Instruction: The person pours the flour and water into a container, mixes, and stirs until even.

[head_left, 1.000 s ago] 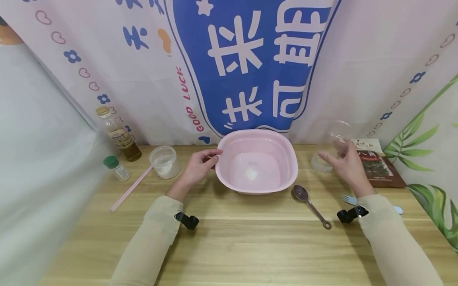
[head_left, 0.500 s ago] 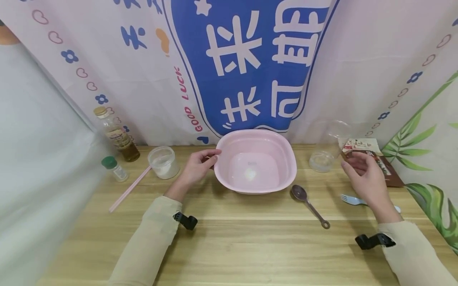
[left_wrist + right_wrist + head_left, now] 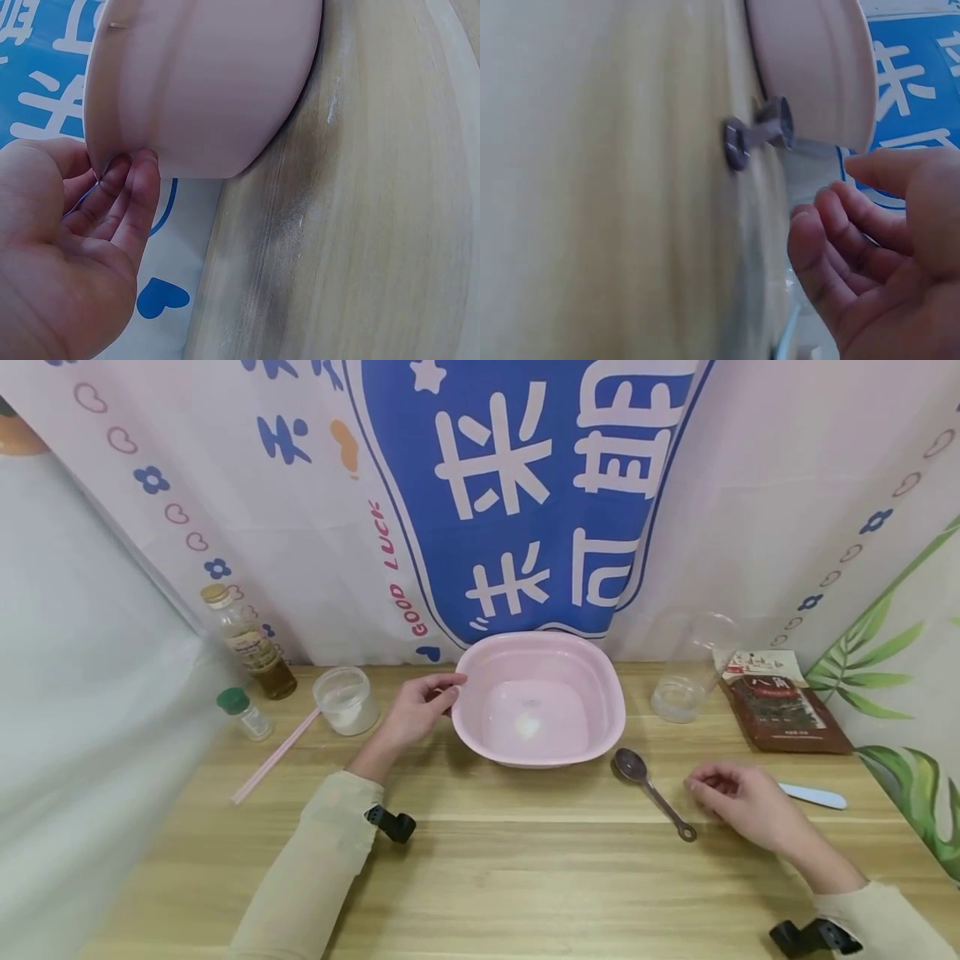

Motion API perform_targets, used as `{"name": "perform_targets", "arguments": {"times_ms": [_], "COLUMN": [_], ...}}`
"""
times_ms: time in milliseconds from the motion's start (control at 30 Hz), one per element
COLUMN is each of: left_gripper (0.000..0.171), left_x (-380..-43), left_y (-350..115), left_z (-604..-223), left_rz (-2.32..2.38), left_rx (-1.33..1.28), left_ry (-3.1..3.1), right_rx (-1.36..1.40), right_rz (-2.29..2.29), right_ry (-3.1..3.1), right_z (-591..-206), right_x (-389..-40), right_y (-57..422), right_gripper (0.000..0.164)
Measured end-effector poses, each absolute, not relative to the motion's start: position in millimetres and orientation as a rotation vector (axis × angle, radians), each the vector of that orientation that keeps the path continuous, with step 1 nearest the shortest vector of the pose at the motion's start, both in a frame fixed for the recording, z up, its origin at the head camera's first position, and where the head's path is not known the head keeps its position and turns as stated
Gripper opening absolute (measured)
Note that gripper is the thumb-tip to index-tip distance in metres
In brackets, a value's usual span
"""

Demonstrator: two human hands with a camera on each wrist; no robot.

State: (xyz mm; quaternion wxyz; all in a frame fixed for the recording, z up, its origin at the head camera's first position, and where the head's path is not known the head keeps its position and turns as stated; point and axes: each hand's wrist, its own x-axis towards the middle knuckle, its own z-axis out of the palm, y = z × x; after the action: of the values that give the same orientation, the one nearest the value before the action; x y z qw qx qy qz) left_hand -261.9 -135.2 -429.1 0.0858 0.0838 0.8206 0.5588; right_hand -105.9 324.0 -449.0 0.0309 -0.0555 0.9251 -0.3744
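A pink plastic basin (image 3: 536, 753) stands at the back middle of the wooden table. My left hand (image 3: 412, 712) pinches its left rim; in the left wrist view the thumb lies on one side and the fingers (image 3: 139, 199) curl under the edge. Over the table's right side hovers my right hand (image 3: 750, 806), fingers loosely bent and holding nothing. Just left of it lies a dark brown spoon (image 3: 658, 797). Behind the hand a light blue fork (image 3: 817, 795) shows only its handle; its tines are hidden.
A clear plastic cup (image 3: 675, 702) and a brown spice packet (image 3: 787, 718) stand at the back right. On the left are an oil bottle (image 3: 262, 664), a green-capped shaker (image 3: 246, 717), a tub of white powder (image 3: 348, 706) and pink chopsticks (image 3: 273, 758). A printed curtain hangs behind.
My right hand has left the clear cup, swung right past the packet, then come down toward the front beside the spoon. The left hand and the basin have stayed put.
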Motion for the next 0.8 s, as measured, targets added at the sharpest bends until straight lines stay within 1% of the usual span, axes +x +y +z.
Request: {"name": "perform_targets", "arguments": {"times_ms": [233,433,567,800], "left_gripper": [0.036,0.035,0.036,0.037], "left_x": [-261,-262,-261,-260], "left_y": [-136,-135,-135,-136], "left_z": [-430,-429,-428,-429], "left_rz": [1.684,1.692,1.694,1.662], "left_rx": [0.281,0.278,0.285,0.313], "left_ry": [2.455,2.445,2.446,2.465], "right_rx": [-0.225,-0.212,-0.258,-0.315], "right_rz": [-1.067,-0.987,-0.907,-0.939], "right_ry": [2.708,2.731,2.761,2.717], "right_z": [-459,-461,-461,-458], "right_x": [-100,-100,-102,-104], "right_y": [318,312,307,306], "right_gripper": [0.013,0.017,0.019,0.019]}}
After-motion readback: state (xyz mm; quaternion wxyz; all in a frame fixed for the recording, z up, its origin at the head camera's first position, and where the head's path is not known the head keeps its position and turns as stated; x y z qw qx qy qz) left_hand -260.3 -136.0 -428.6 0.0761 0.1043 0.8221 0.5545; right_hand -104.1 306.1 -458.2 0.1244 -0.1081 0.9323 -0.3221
